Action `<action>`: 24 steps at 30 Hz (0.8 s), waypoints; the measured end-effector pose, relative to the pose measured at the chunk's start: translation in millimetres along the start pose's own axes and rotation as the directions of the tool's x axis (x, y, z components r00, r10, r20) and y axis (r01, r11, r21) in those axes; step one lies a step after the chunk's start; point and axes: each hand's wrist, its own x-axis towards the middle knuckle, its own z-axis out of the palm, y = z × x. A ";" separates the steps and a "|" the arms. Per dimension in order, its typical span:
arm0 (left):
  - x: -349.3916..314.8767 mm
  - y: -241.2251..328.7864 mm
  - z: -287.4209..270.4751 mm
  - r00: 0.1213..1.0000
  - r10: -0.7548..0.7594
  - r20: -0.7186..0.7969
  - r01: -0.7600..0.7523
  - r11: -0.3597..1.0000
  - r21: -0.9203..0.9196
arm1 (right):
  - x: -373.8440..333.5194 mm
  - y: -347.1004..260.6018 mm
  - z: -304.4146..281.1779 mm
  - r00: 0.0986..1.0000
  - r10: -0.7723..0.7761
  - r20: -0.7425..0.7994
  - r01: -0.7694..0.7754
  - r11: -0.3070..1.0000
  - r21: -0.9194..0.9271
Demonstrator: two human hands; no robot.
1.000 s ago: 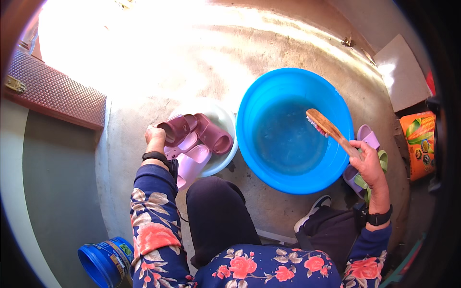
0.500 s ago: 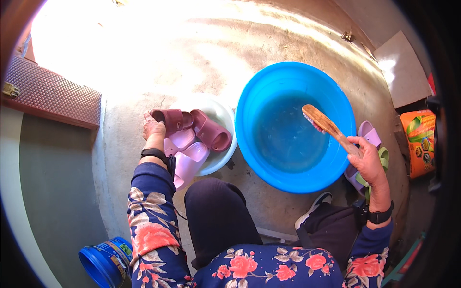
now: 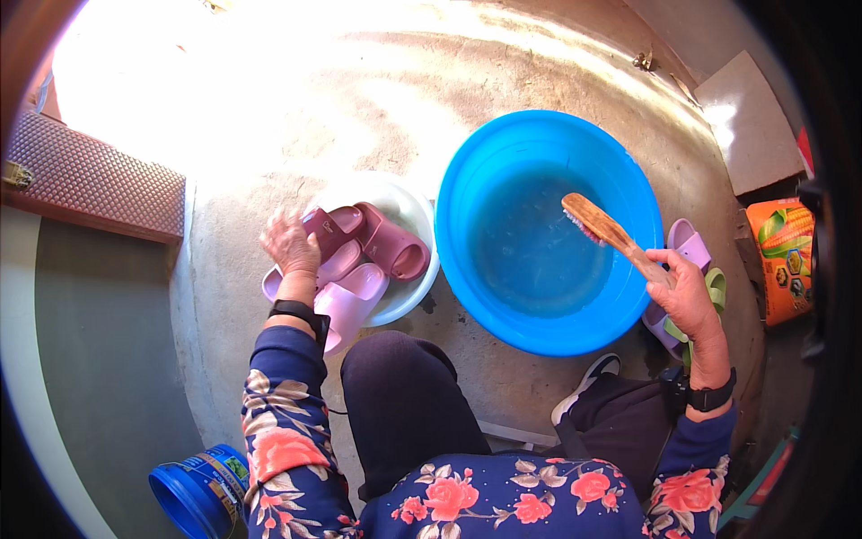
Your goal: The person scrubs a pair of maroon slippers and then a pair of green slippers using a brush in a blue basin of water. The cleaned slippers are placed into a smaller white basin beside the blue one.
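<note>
In my right hand is a wooden scrubbing brush, gripped by its handle, with the bristles facing down over the blue basin. Cloudy water stands in that basin. At the left, my left hand hovers with loose, parted fingers beside a maroon slide sandal. A second maroon slide and pink slides are piled in a smaller pale basin. A lilac toe peeks out under my left wrist. Part of the pile is hidden by my hand.
Lilac slides and green slides lie right of the blue basin. An orange bag stands at the far right. A blue bucket is tipped at lower left. A textured brown ledge runs along the left.
My left hand has let go of the maroon slide, which now rests slightly further right on the pile. The right hand and brush stay almost in place.
</note>
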 end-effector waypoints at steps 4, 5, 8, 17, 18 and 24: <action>3.3 37.3 26.6 0.851 0.478 0.217 -0.308 0.789 -0.532 | 1.4 0.1 1.1 1.000 -0.019 0.003 0.019 1.000 -0.006; -2.8 46.7 34.9 0.833 0.472 0.288 -0.233 0.773 -0.590 | 1.3 -0.4 0.8 1.000 0.017 0.003 -0.017 1.000 -0.022; -14.0 60.9 58.7 0.850 0.367 0.378 -0.122 0.835 -0.537 | 0.8 -1.2 0.6 0.995 0.084 0.052 -0.083 0.996 -0.015; -6.1 59.0 118.8 0.744 0.195 0.639 0.246 0.809 -0.533 | 2.3 2.1 1.5 0.998 0.058 0.002 -0.057 0.993 -0.101; -1.2 61.2 120.9 0.716 0.167 0.678 0.327 0.778 -0.537 | 2.7 2.4 1.1 0.998 0.059 -0.005 -0.059 0.991 -0.117; 0.6 70.3 98.7 0.577 0.135 0.805 0.661 0.503 -0.557 | 1.0 2.4 -2.1 0.999 0.031 -0.021 -0.034 0.990 -0.137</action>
